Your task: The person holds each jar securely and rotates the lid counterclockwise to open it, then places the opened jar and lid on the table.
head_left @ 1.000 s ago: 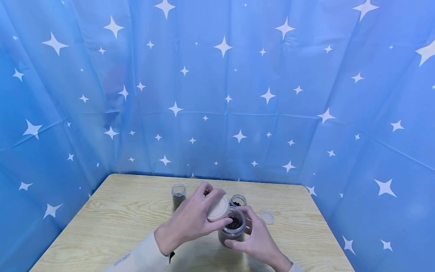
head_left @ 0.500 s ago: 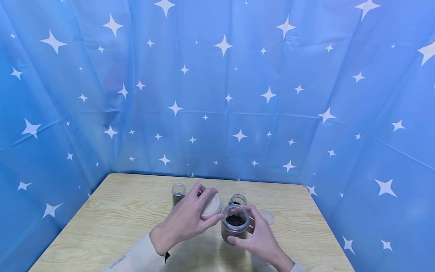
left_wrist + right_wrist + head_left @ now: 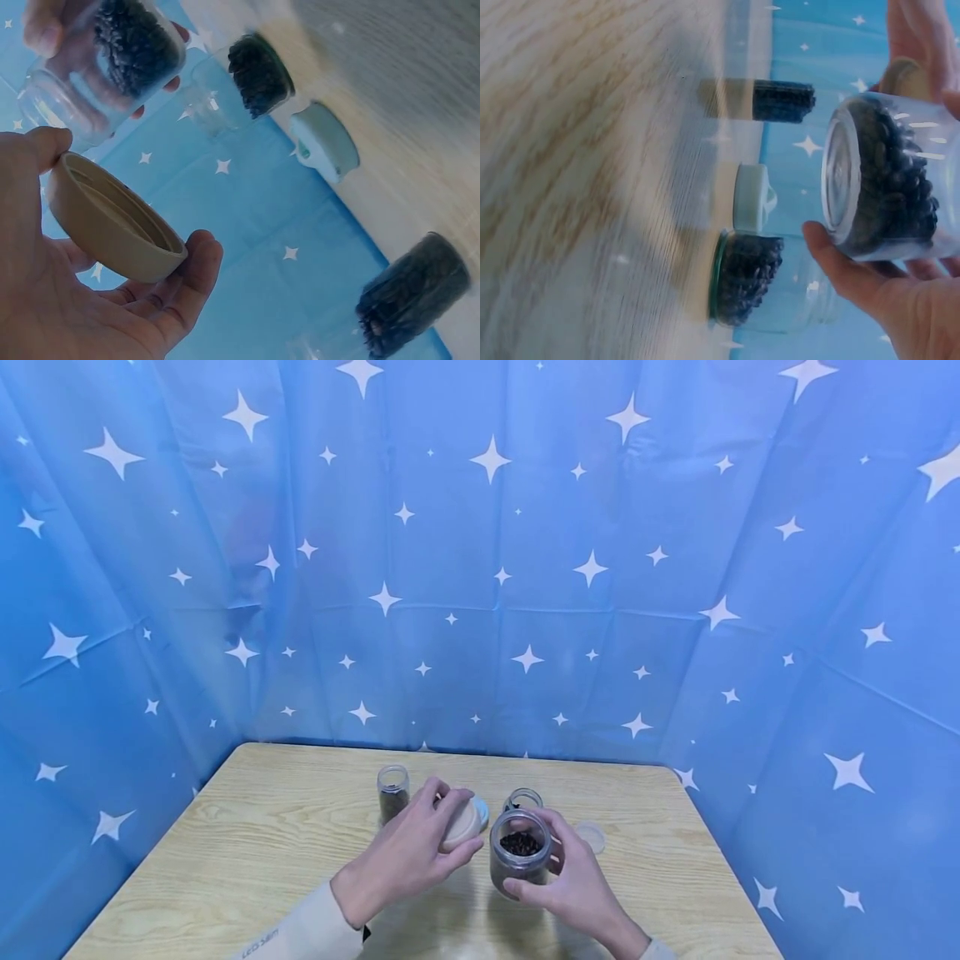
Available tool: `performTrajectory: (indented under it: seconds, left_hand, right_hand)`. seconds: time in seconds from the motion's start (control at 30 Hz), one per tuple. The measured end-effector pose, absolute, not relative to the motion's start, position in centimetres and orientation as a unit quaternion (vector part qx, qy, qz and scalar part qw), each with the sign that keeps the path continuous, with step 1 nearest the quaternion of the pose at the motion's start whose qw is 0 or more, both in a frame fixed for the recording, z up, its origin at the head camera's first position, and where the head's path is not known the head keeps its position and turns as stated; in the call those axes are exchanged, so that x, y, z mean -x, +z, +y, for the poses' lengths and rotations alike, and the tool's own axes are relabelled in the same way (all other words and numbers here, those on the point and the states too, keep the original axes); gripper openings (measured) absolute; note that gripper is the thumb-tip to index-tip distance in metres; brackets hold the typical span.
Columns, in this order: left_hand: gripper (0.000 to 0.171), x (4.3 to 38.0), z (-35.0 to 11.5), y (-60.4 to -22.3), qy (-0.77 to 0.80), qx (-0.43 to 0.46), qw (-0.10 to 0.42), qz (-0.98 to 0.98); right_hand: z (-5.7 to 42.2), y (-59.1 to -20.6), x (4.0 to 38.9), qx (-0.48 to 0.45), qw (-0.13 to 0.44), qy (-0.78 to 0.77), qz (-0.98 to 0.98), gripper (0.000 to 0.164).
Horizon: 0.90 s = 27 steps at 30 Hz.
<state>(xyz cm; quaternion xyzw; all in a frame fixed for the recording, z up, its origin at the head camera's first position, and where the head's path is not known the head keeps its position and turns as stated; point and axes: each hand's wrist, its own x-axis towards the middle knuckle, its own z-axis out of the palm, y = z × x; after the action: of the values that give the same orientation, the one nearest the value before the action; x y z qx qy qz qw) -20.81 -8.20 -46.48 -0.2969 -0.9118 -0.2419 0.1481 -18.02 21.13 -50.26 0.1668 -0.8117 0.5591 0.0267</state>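
My left hand (image 3: pixel 412 856) pinches a round beige lid (image 3: pixel 461 827) by its edge, thumb on one side and fingers on the other. In the left wrist view the lid's hollow, ridged inside shows. My right hand (image 3: pixel 573 889) grips a wide clear jar (image 3: pixel 510 877) round its side. Its mouth is uncovered, and dark beans (image 3: pixel 519 843) fill its lower part. The right wrist view shows this jar's base (image 3: pixel 841 180) raised off the table. The lid is to the left of the jar, apart from its rim.
Behind the held jar stands a smaller open glass jar (image 3: pixel 750 277) of dark beans. A pale blue lid (image 3: pixel 326 142) lies beside it. Farther left is a narrow jar (image 3: pixel 393 793) with dark contents. A clear disc-shaped lid (image 3: pixel 591 837) lies right of my right hand on the wooden table (image 3: pixel 277 827).
My left hand has carried the beige lid left, away from the jar's mouth. The right hand has shifted the jar slightly right. The pale blue lid has come into sight behind the beige one.
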Motion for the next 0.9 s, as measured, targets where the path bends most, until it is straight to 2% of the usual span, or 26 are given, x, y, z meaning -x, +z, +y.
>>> performTrajectory:
  seconds: [0.3,0.9]
  left_hand:
    - [0.06,20.8,-8.4,-48.0,-0.221,0.308,0.136,-0.915]
    - [0.067,21.3,-8.5,-50.5,-0.147,0.328,0.069,-0.931]
  right_hand:
    - [20.9,-50.2,18.1,-0.169,0.021,0.556,-0.814,0.087]
    - [20.5,-50.0,18.4,-0.181,0.018,0.54,-0.822,0.088]
